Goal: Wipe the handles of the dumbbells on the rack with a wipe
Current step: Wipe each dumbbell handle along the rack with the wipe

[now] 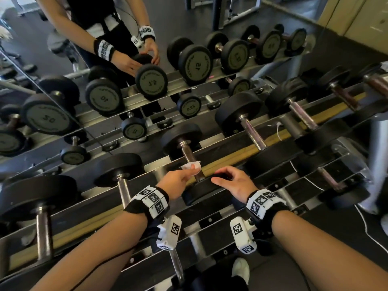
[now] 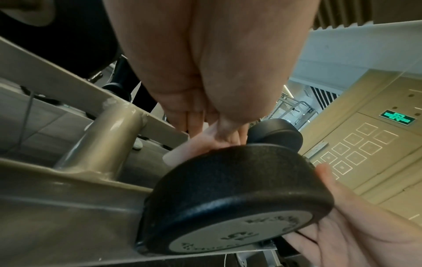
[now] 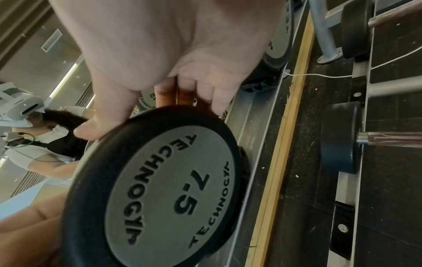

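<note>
A black 7.5 dumbbell lies on the rack [image 1: 155, 167], its metal handle [image 1: 188, 154] pointing away from me. My left hand [image 1: 178, 179] pinches a small white wipe [image 1: 192, 165] against the near end of that handle. In the left wrist view the wipe [image 2: 182, 150] shows under my fingers [image 2: 194, 122], just behind the near head [image 2: 239, 189]. My right hand [image 1: 233, 181] grips the near head [image 1: 199, 193] from above. The right wrist view has thumb and fingers [image 3: 182, 95] curled over the rim of the head [image 3: 160, 189] marked 7.5.
More dumbbells lie on the rack on both sides, one to the left [image 1: 122, 185] and one to the right [image 1: 252, 133]. A lower tier holds another handle [image 1: 176, 267]. A mirror [image 1: 147, 80] behind the rack reflects the dumbbells and me. My white shoe [image 1: 241, 269] is below.
</note>
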Action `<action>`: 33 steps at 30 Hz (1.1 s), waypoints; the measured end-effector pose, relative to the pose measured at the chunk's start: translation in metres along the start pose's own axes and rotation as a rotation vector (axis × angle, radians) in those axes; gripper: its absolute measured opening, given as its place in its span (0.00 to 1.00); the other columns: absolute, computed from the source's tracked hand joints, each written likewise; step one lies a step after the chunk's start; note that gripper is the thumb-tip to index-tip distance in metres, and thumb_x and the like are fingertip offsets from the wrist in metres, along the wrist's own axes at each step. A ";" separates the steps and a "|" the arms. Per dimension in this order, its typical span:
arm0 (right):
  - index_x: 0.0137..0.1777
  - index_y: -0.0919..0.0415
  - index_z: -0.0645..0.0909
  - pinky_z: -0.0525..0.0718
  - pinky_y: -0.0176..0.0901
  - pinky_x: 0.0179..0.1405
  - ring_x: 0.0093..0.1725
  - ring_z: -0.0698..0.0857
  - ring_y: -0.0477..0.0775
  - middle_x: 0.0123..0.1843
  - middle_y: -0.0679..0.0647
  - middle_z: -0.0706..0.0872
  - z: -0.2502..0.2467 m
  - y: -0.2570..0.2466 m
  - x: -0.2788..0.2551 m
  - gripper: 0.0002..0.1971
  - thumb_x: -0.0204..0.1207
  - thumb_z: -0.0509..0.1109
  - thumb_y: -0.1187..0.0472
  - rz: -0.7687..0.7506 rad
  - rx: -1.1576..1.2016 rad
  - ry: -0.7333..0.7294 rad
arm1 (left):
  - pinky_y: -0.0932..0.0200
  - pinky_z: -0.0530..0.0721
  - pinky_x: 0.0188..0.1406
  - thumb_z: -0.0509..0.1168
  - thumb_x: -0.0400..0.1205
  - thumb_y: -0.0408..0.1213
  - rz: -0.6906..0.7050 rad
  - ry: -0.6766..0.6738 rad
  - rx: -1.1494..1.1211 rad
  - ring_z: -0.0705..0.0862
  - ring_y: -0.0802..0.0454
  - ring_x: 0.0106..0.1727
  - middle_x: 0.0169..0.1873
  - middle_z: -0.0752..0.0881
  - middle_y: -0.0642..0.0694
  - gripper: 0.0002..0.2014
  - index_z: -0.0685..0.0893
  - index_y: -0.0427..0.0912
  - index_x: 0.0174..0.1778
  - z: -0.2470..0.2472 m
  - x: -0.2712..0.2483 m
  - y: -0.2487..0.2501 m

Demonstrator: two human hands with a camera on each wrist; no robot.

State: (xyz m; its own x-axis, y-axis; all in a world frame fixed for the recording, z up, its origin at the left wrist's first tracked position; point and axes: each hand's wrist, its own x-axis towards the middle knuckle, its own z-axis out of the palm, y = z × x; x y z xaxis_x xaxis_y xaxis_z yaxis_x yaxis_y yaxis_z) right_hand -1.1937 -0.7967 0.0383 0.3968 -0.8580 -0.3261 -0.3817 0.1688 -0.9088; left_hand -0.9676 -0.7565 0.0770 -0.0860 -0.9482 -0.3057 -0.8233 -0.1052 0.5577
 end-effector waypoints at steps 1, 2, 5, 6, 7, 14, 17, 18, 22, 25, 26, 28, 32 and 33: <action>0.55 0.43 0.84 0.81 0.47 0.64 0.59 0.84 0.44 0.54 0.42 0.88 0.001 0.000 -0.001 0.16 0.69 0.80 0.43 -0.002 0.011 0.005 | 0.54 0.71 0.76 0.56 0.89 0.32 -0.021 -0.039 -0.086 0.78 0.47 0.74 0.74 0.80 0.46 0.20 0.78 0.50 0.77 -0.003 -0.003 0.002; 0.56 0.44 0.84 0.82 0.50 0.66 0.59 0.85 0.45 0.55 0.43 0.88 0.002 -0.001 -0.003 0.16 0.70 0.79 0.44 -0.005 0.026 0.010 | 0.56 0.74 0.75 0.57 0.89 0.35 -0.044 -0.091 -0.219 0.82 0.49 0.69 0.71 0.82 0.46 0.19 0.79 0.51 0.75 -0.005 -0.006 0.005; 0.57 0.47 0.84 0.82 0.56 0.69 0.60 0.85 0.49 0.56 0.47 0.88 0.006 -0.002 -0.007 0.16 0.71 0.79 0.47 -0.011 0.080 0.025 | 0.61 0.76 0.73 0.57 0.89 0.37 -0.065 -0.176 -0.460 0.83 0.55 0.65 0.69 0.82 0.49 0.17 0.81 0.53 0.73 -0.005 -0.012 0.008; 0.58 0.48 0.84 0.82 0.57 0.69 0.60 0.85 0.50 0.57 0.48 0.88 0.008 -0.002 -0.008 0.16 0.72 0.79 0.48 -0.009 0.095 0.034 | 0.56 0.77 0.74 0.57 0.90 0.37 -0.081 -0.169 -0.503 0.83 0.52 0.67 0.69 0.83 0.47 0.17 0.81 0.53 0.73 -0.005 -0.013 0.007; 0.59 0.48 0.83 0.81 0.57 0.70 0.61 0.85 0.50 0.58 0.49 0.88 0.009 -0.002 -0.009 0.17 0.72 0.79 0.48 -0.005 0.107 0.042 | 0.52 0.79 0.72 0.57 0.90 0.36 -0.096 -0.154 -0.552 0.84 0.50 0.66 0.67 0.85 0.45 0.17 0.82 0.53 0.72 -0.005 -0.014 0.006; 0.67 0.45 0.79 0.79 0.56 0.72 0.66 0.82 0.51 0.64 0.48 0.84 0.013 0.002 -0.015 0.23 0.74 0.77 0.44 0.015 0.132 0.047 | 0.59 0.82 0.49 0.55 0.89 0.34 -0.142 0.344 -0.383 0.85 0.51 0.52 0.55 0.87 0.44 0.13 0.84 0.51 0.59 -0.044 0.015 -0.002; 0.67 0.43 0.79 0.80 0.56 0.72 0.66 0.82 0.49 0.63 0.47 0.84 0.014 0.007 -0.013 0.23 0.73 0.77 0.43 0.000 0.162 0.043 | 0.69 0.75 0.42 0.56 0.88 0.36 0.027 0.395 -0.193 0.84 0.60 0.48 0.49 0.87 0.53 0.14 0.85 0.55 0.59 -0.060 0.031 0.003; 0.66 0.43 0.80 0.80 0.55 0.72 0.65 0.83 0.48 0.63 0.46 0.85 0.013 0.009 -0.012 0.22 0.72 0.77 0.43 -0.004 0.172 0.044 | 0.70 0.75 0.42 0.56 0.89 0.36 0.073 0.378 -0.118 0.84 0.58 0.48 0.49 0.87 0.52 0.14 0.85 0.54 0.61 -0.061 0.035 0.005; 0.63 0.42 0.82 0.82 0.55 0.70 0.64 0.84 0.47 0.62 0.46 0.86 0.014 0.014 -0.007 0.23 0.69 0.79 0.41 -0.014 0.216 0.057 | 0.59 0.75 0.66 0.55 0.89 0.35 0.178 0.143 0.077 0.80 0.47 0.65 0.62 0.84 0.45 0.18 0.79 0.52 0.74 -0.042 0.046 0.007; 0.61 0.39 0.83 0.83 0.54 0.69 0.63 0.85 0.46 0.60 0.44 0.87 0.016 0.016 -0.006 0.28 0.61 0.78 0.34 -0.013 0.231 0.067 | 0.57 0.71 0.71 0.57 0.89 0.40 0.163 -0.031 0.204 0.75 0.46 0.71 0.68 0.80 0.48 0.20 0.73 0.56 0.77 -0.025 0.047 0.003; 0.61 0.39 0.83 0.83 0.55 0.69 0.62 0.85 0.46 0.60 0.43 0.87 0.016 0.016 -0.005 0.29 0.60 0.78 0.33 -0.013 0.243 0.071 | 0.54 0.70 0.73 0.57 0.89 0.42 0.161 -0.048 0.255 0.73 0.46 0.73 0.70 0.79 0.49 0.19 0.73 0.58 0.77 -0.023 0.047 0.001; 0.61 0.40 0.83 0.82 0.55 0.69 0.63 0.85 0.46 0.60 0.43 0.87 0.018 0.017 -0.006 0.29 0.60 0.78 0.33 -0.019 0.261 0.079 | 0.50 0.64 0.76 0.59 0.88 0.46 0.183 -0.048 0.362 0.68 0.50 0.77 0.73 0.78 0.56 0.18 0.77 0.62 0.74 -0.025 0.049 0.000; 0.62 0.39 0.82 0.82 0.56 0.70 0.64 0.84 0.47 0.62 0.44 0.86 0.018 0.016 -0.007 0.29 0.61 0.78 0.35 -0.020 0.276 0.072 | 0.44 0.57 0.78 0.57 0.87 0.55 0.220 -0.127 0.549 0.58 0.50 0.81 0.79 0.68 0.66 0.16 0.78 0.70 0.71 -0.029 0.047 0.004; 0.63 0.40 0.82 0.82 0.57 0.70 0.64 0.84 0.48 0.62 0.45 0.86 0.018 0.016 -0.007 0.28 0.61 0.77 0.35 -0.021 0.279 0.069 | 0.43 0.55 0.78 0.55 0.88 0.55 0.246 -0.163 0.614 0.56 0.50 0.82 0.80 0.65 0.67 0.17 0.76 0.71 0.72 -0.027 0.045 0.004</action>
State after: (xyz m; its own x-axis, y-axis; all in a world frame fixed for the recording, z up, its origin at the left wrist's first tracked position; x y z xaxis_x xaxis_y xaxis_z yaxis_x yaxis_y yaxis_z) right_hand -1.1880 -0.7791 0.0219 0.3411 -0.8920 -0.2965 -0.1261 0.2691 -0.9548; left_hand -0.9598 -0.8080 0.0864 -0.3554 -0.8602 -0.3656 -0.9339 0.3428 0.1012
